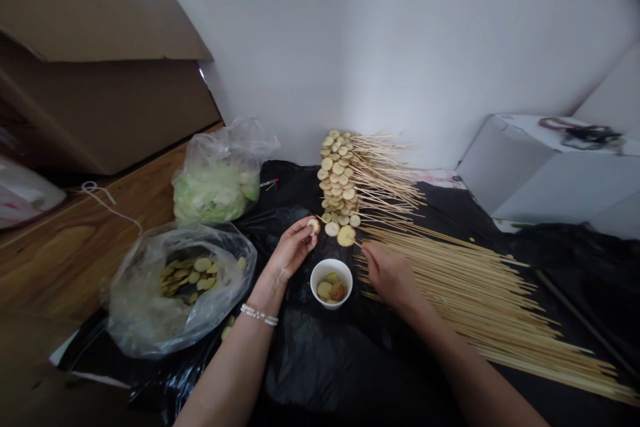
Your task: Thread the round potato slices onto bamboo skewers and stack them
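At frame centre, the left hand (pixel 295 245) pinches a round, pale slice (pixel 313 226), seemingly to steady it. Just right, the right hand's (pixel 390 273) fingers clamp a thin, tan wooden skewer (pixel 358 243), probably for control.

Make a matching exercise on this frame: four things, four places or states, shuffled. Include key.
Column 1
1. left hand
2. right hand
3. cup
4. loose sticks

Column 2
A. white, with pieces inside
B. lying roughly side by side on the black plastic, to the right of the picture's middle
C. pinching a small pale round piece in the fingers
D. gripping a stick near a yellow slice

Pairs: 1-C, 2-D, 3-A, 4-B
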`<state>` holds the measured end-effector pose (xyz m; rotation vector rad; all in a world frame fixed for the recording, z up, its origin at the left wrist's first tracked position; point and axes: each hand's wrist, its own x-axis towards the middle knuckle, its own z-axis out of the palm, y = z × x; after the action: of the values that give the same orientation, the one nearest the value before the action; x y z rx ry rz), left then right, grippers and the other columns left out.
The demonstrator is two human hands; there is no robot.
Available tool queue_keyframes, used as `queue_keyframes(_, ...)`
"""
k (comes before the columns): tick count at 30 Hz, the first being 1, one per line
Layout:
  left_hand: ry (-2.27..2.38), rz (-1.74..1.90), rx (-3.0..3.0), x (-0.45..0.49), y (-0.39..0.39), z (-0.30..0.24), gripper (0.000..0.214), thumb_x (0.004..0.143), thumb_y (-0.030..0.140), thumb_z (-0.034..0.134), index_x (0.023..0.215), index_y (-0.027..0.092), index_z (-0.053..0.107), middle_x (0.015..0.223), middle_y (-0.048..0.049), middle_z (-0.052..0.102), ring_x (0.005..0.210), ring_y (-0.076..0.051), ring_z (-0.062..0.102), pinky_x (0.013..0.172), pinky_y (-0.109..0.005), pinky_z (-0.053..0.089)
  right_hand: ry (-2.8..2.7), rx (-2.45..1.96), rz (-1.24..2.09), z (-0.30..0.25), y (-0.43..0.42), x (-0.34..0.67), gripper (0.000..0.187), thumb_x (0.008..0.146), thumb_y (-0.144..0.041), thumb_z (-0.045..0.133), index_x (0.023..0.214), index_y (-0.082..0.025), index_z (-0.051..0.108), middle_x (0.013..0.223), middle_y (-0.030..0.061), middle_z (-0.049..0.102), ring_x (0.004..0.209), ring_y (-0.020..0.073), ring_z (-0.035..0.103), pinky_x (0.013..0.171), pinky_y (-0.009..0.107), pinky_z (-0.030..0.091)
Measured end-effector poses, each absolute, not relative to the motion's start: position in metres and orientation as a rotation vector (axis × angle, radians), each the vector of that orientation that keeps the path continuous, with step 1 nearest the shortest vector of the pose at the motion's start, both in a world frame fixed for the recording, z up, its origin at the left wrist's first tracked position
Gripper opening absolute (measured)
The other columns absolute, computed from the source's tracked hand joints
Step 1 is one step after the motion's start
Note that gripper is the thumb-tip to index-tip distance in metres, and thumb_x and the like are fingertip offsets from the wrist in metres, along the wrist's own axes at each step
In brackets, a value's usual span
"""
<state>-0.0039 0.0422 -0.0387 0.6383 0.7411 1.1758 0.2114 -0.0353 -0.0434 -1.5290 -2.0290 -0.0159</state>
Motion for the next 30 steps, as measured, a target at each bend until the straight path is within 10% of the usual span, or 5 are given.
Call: queue_keyframes(30,0.797,1.318,0.545,-0.0053,0.0469,-0.0424,0.014,0.071,0.014,0.075,0.083,0.014,0.067,0.091,-0.0047,0.070,0.073,-0.007,0.063,0.063,-0.013,0.052,-2.118,-1.479,0.070,-0.0401,-0.0352,0.2174,0.027,0.093,-0.020,0.040,0.097,-0.020,0.067,0.093,0.0070,0.069,0.085,0.0171,0.063,0.073,0.025,0.044)
